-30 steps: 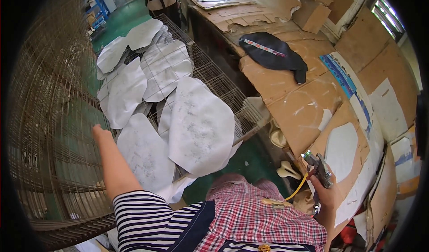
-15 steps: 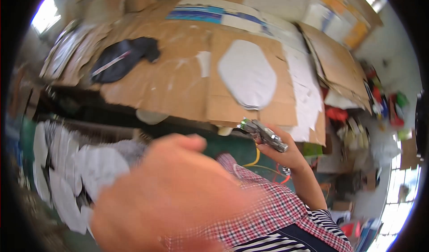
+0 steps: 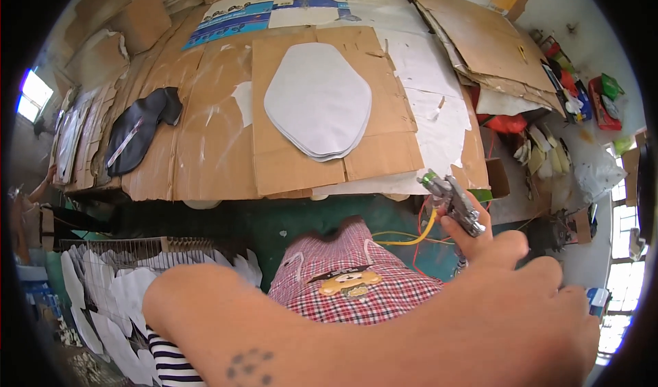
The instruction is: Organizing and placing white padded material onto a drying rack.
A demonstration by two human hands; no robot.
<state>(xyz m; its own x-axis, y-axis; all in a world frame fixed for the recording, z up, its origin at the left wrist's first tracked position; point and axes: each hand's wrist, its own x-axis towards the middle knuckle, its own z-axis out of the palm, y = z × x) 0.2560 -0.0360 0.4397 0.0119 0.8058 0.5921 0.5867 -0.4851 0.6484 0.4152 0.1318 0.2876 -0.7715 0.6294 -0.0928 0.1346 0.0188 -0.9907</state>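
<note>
My right hand [image 3: 478, 222] is closed around a metal spray gun [image 3: 455, 206] beside the table's front edge. A yellow hose [image 3: 411, 240] runs from the gun. Close to the camera, my left arm crosses the lower part of the view, so my left hand [image 3: 528, 305] looms at the lower right, in front of my right wrist. Its fingers look curled; whatever they may hold is hidden. On a cardboard sheet [image 3: 295, 171] lies a small stack of pale grey rounded panels [image 3: 319, 99], apart from both hands.
Cardboard covers the table [image 3: 212, 126]; a dark cut piece [image 3: 140, 130] rests at its left. Cardboard sheets [image 3: 493, 44] are piled at the right. A wire rack [image 3: 157, 246] with pale panels [image 3: 133, 294] stands low left. Another person's arm [image 3: 41, 188] shows at far left.
My left hand has swung from lower left across to lower right. My right hand, still gripping the spray gun, appears farther right. The view has shifted, with the table things now farther left.
</note>
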